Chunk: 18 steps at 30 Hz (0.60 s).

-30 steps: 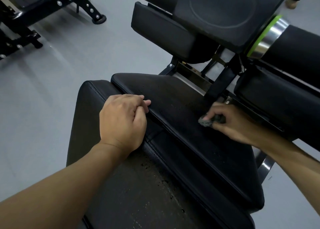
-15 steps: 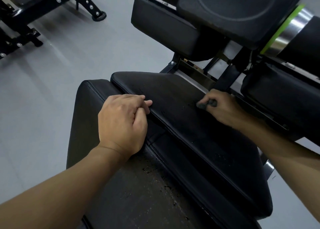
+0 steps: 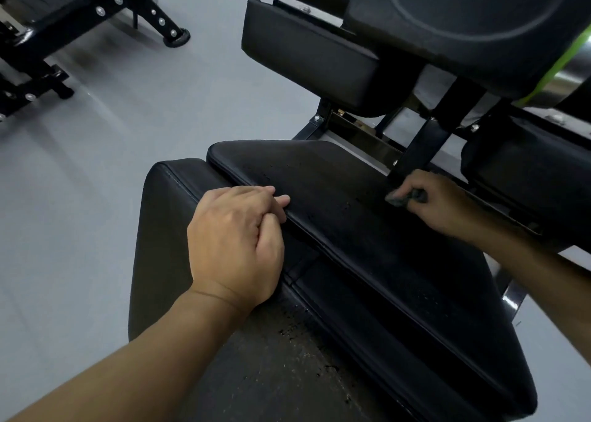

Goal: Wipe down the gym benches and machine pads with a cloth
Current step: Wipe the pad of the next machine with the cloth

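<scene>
Cloth (image 3: 404,196), bunched in the curled fingers of the right hand (image 3: 438,204), now sits at the far edge of the seat pad (image 3: 367,245), beside the frame post (image 3: 425,146). One second ago it was mid-pad, so the stroke runs outward. Left hand (image 3: 236,245) stays fisted at the seam, holding nothing visible. Near end probably still unwiped.

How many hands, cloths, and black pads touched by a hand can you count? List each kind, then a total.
Hands: 2, left hand and right hand
Cloths: 1, grey cloth, gripped by the right hand
Pads touched: 2, upper seat pad and lower pad
Total: 5
</scene>
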Each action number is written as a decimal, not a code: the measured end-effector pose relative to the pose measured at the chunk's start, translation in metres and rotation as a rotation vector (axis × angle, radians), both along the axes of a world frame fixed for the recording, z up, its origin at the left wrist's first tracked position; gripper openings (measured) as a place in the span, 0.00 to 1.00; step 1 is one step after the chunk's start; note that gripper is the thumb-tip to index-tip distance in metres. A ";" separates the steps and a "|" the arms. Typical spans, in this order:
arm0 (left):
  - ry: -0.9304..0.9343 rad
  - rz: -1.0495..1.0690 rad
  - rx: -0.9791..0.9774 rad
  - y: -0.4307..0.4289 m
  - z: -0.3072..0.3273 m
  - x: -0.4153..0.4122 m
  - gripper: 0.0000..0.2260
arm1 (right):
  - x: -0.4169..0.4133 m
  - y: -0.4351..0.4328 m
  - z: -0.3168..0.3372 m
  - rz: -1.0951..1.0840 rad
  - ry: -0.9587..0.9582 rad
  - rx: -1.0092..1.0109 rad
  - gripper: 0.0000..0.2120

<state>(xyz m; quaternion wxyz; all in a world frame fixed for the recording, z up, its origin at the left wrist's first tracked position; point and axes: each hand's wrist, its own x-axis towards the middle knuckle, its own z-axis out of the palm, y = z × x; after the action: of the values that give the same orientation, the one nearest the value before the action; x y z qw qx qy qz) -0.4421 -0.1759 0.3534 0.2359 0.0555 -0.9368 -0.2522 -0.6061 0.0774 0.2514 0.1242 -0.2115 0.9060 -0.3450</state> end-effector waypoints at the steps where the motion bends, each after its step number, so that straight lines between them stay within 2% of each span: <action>1: 0.005 -0.006 0.000 0.000 0.000 0.000 0.14 | 0.003 0.006 0.002 0.007 0.010 0.010 0.09; 7: -0.015 -0.012 0.001 0.000 0.001 0.000 0.14 | -0.031 -0.025 -0.014 -0.096 0.012 0.077 0.10; 12: -0.011 -0.020 -0.009 -0.002 0.000 0.000 0.14 | -0.014 0.001 -0.002 -0.014 0.013 0.085 0.09; 18: -0.006 -0.021 0.001 -0.002 0.000 0.001 0.14 | -0.039 -0.017 -0.031 -0.160 0.016 0.122 0.11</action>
<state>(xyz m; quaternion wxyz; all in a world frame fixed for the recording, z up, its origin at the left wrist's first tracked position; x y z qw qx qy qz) -0.4410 -0.1776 0.3537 0.2306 0.0465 -0.9379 -0.2550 -0.6455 0.0604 0.2200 0.1018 -0.1332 0.9403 -0.2963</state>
